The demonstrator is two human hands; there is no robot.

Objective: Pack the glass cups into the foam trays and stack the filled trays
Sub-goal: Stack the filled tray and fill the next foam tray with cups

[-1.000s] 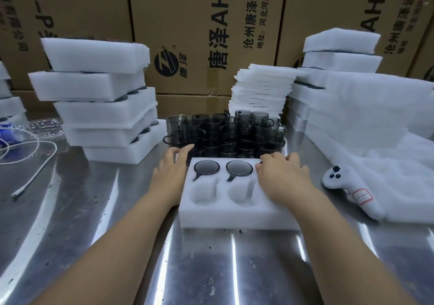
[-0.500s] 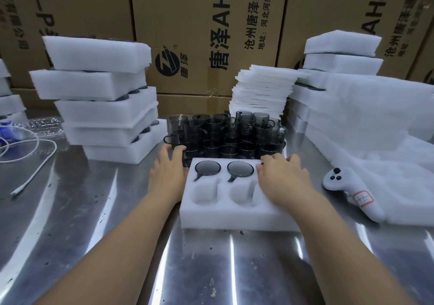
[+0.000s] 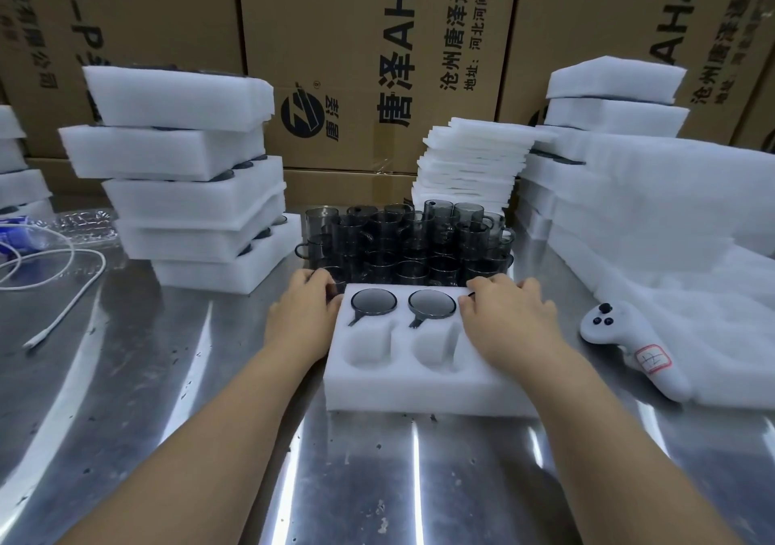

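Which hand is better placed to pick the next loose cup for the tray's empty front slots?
Probably the left hand: its fingertips are beside the nearest loose cups behind the foam tray. The right hand lies flat on the tray's right side.

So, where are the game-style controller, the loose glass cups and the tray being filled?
controller (image 3: pixel 625 339): head view, body below its buttons.
glass cups (image 3: pixel 407 242): head view, middle of the cluster.
foam tray (image 3: pixel 398 391): head view, bare front wall.
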